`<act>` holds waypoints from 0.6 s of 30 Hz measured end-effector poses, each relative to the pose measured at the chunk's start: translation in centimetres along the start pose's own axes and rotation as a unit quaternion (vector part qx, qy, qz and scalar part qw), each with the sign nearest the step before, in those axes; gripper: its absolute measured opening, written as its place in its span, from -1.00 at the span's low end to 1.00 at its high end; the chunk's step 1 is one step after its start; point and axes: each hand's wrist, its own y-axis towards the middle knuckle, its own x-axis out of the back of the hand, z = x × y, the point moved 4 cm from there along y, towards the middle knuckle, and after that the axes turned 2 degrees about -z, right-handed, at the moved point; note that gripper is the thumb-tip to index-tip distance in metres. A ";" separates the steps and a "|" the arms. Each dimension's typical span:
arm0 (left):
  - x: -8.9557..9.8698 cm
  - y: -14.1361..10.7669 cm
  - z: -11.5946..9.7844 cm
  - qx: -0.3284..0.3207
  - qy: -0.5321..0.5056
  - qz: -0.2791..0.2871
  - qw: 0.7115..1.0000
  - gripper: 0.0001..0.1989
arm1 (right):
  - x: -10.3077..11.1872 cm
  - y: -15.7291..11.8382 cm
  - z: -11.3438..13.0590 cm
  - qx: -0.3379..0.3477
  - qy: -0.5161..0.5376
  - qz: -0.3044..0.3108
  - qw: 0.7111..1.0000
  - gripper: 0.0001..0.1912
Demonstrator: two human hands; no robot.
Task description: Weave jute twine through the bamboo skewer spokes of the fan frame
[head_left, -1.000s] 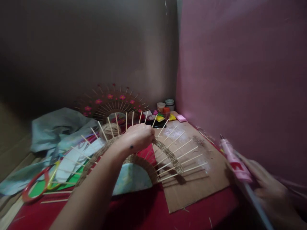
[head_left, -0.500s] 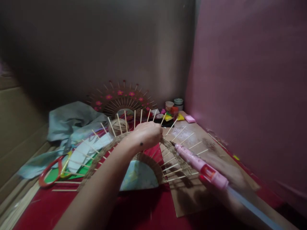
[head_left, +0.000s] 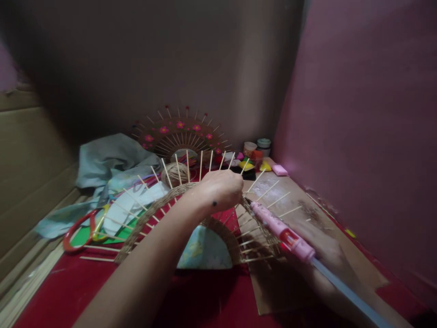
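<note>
A half-round fan frame of thin wooden sticks lies before me, with a braided twine band point(head_left: 146, 216) arched across the sticks and a patterned light-blue half-circle point(head_left: 205, 248) at its base. My left hand point(head_left: 223, 187) reaches over the top of the arch and is closed on the band; its fingertips are hidden behind the hand. In my right hand point(head_left: 319, 246), a pink hot glue gun point(head_left: 276, 223) with a long clear glue stick point(head_left: 348, 287) points at the band. Its nozzle is at the band, just right of my left hand; whether it touches I cannot tell.
A finished-looking fan with pink flowers point(head_left: 180, 125) leans at the back wall. Nearby are a twine ball point(head_left: 175, 174), grey-blue cloth point(head_left: 116, 157), red-handled scissors point(head_left: 70, 239), small jars point(head_left: 263, 146) and colourful packets. Cardboard point(head_left: 273, 291) lies at right on the red table surface.
The camera view has shifted, so everything sits further right in the picture. The glue gun's nozzle has come closer to the band and my left hand, which keeps its hold.
</note>
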 end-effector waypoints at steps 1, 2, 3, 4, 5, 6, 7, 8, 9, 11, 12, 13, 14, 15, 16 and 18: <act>0.0 0.0 0.0 -0.001 0.002 -0.002 1.000 -0.71 | 0.0 0.0 0.0 0.000 0.000 0.001 1.000 -0.86; 0.0 0.0 0.0 -0.001 0.003 -0.003 1.000 -0.71 | -0.1 0.1 -0.1 0.000 -0.001 0.002 1.000 -0.86; 0.0 0.0 0.0 0.000 0.003 -0.004 1.000 -0.71 | -0.1 0.1 -0.1 -0.001 -0.003 0.002 1.000 -0.86; 0.0 -0.1 0.0 0.001 0.002 -0.004 1.000 -0.71 | -0.2 0.1 -0.2 -0.003 -0.005 0.001 1.000 -0.87; 0.0 -0.1 0.0 0.002 0.002 -0.004 1.000 -0.72 | -0.2 0.2 -0.3 -0.005 -0.007 0.000 1.000 -0.88; 0.0 -0.2 -0.1 0.003 0.002 -0.005 1.000 -0.71 | -0.3 0.2 -0.4 -0.007 -0.009 -0.001 1.000 -0.89; 0.0 -0.2 -0.1 0.003 0.003 -0.005 1.000 -0.71 | -0.3 0.2 -0.5 -0.008 -0.010 -0.003 1.000 -0.89; 0.0 -0.2 -0.1 0.000 0.004 -0.006 1.000 -0.71 | -0.3 0.2 -0.5 -0.009 -0.011 -0.004 1.000 -0.88; -0.1 -0.2 -0.1 -0.002 0.006 -0.007 1.000 -0.71 | -0.4 0.2 -0.5 -0.010 -0.011 -0.004 1.000 -0.88; -0.2 -0.2 -0.1 -0.004 0.010 -0.009 1.000 -0.71 | -0.4 0.2 -0.5 -0.010 -0.011 -0.004 1.000 -0.88; -0.2 -0.1 -0.1 -0.004 0.010 -0.009 1.000 -0.71 | -0.4 0.2 -0.5 -0.010 -0.011 -0.003 1.000 -0.89; -0.2 -0.1 -0.1 -0.003 0.010 -0.011 1.000 -0.71 | -0.3 0.3 -0.4 -0.011 -0.010 -0.001 1.000 -0.88; -0.3 0.0 -0.1 -0.003 0.010 -0.013 1.000 -0.71 | -0.3 0.3 -0.4 -0.012 -0.010 0.000 1.000 -0.88; -0.2 0.0 -0.1 -0.002 0.009 -0.015 1.000 -0.72 | -0.3 0.3 -0.4 -0.013 -0.011 0.002 1.000 -0.87; -0.2 0.0 -0.1 -0.002 0.008 -0.017 1.000 -0.72 | -0.3 0.3 -0.4 -0.014 -0.011 0.003 1.000 -0.87; -0.2 0.1 -0.1 -0.001 0.008 -0.018 1.000 -0.73 | -0.3 0.2 -0.4 -0.016 -0.011 0.006 1.000 -0.88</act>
